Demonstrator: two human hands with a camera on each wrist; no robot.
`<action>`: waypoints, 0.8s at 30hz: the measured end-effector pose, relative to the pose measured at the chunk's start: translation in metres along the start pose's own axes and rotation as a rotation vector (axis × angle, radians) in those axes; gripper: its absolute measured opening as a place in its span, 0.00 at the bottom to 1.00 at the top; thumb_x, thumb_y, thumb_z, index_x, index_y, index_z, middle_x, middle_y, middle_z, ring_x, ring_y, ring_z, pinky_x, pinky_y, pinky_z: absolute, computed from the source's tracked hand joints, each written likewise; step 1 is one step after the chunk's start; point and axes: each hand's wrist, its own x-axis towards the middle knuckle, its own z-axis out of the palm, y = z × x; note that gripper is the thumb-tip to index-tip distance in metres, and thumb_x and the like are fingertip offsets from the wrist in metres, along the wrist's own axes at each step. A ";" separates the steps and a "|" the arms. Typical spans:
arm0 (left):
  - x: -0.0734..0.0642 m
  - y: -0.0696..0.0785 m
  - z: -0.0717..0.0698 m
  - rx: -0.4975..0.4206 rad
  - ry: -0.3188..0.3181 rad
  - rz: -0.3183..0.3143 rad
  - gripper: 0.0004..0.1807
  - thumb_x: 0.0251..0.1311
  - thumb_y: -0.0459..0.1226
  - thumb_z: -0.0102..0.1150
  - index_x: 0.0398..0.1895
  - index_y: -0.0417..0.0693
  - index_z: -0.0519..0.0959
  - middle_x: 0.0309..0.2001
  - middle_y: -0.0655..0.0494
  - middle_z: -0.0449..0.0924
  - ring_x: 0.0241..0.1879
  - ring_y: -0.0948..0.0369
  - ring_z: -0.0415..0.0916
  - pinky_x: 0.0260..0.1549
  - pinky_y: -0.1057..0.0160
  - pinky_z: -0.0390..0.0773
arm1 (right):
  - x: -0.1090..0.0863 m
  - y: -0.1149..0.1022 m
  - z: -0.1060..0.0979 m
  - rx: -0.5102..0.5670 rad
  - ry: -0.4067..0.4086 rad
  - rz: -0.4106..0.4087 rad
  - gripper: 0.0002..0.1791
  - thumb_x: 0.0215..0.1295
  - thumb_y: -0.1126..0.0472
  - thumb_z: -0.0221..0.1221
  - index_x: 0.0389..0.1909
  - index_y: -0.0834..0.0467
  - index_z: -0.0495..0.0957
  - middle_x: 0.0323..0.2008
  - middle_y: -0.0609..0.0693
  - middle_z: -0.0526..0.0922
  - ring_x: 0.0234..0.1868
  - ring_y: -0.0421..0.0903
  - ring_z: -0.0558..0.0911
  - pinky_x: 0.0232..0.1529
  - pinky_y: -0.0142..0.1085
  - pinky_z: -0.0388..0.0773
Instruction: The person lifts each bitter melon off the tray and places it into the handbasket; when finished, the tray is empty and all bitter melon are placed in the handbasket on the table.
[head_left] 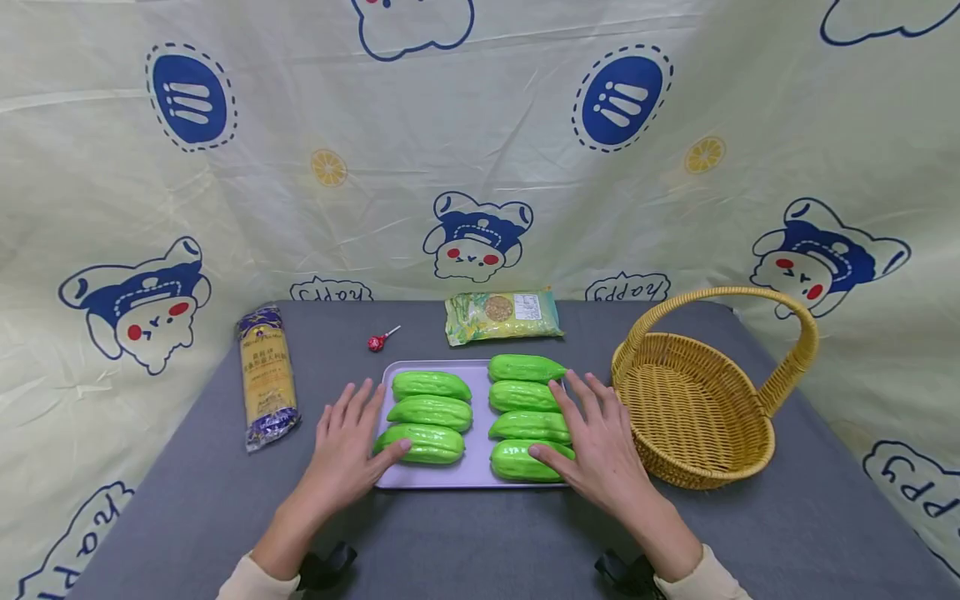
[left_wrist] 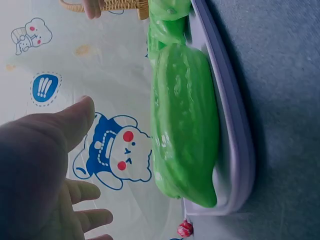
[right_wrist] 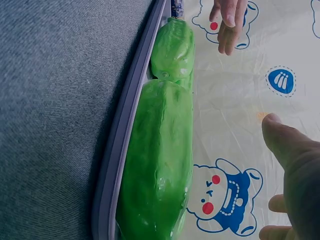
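Two columns of green bitter melons lie on a lilac tray (head_left: 478,433), three on the left and several on the right. My left hand (head_left: 343,450) hovers at the tray's left side, fingers spread, its thumb overlapping the nearest left melon (head_left: 435,446) in the head view. On the other side my right hand (head_left: 609,450) is spread over the right edge, its thumb overlapping the nearest right melon (head_left: 517,468). In the left wrist view, a gap separates the left thumb (left_wrist: 77,120) from a melon (left_wrist: 185,125). The right thumb (right_wrist: 285,140) likewise stands apart from its melon (right_wrist: 157,160).
Right of the tray stands a wicker basket (head_left: 693,408) with a tall arched handle. A pasta packet (head_left: 268,375) lies at the far left. Behind the tray are a red lollipop (head_left: 377,342) and a green-yellow food packet (head_left: 502,317). A printed curtain (head_left: 480,125) hangs behind the table.
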 end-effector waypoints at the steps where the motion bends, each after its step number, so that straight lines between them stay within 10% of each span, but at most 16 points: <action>1: 0.000 -0.001 0.000 -0.011 -0.001 0.000 0.45 0.57 0.58 0.56 0.73 0.45 0.54 0.73 0.41 0.50 0.73 0.41 0.42 0.66 0.34 0.44 | 0.000 0.000 0.000 0.002 0.006 -0.003 0.48 0.52 0.30 0.57 0.69 0.54 0.62 0.68 0.60 0.62 0.69 0.62 0.57 0.62 0.63 0.55; 24: -0.006 -0.024 0.003 -0.175 -0.055 0.009 0.42 0.52 0.50 0.65 0.68 0.41 0.63 0.67 0.40 0.62 0.69 0.40 0.51 0.59 0.31 0.53 | -0.008 0.005 0.004 0.088 0.025 -0.043 0.43 0.52 0.36 0.62 0.65 0.57 0.66 0.63 0.60 0.69 0.60 0.58 0.67 0.56 0.58 0.63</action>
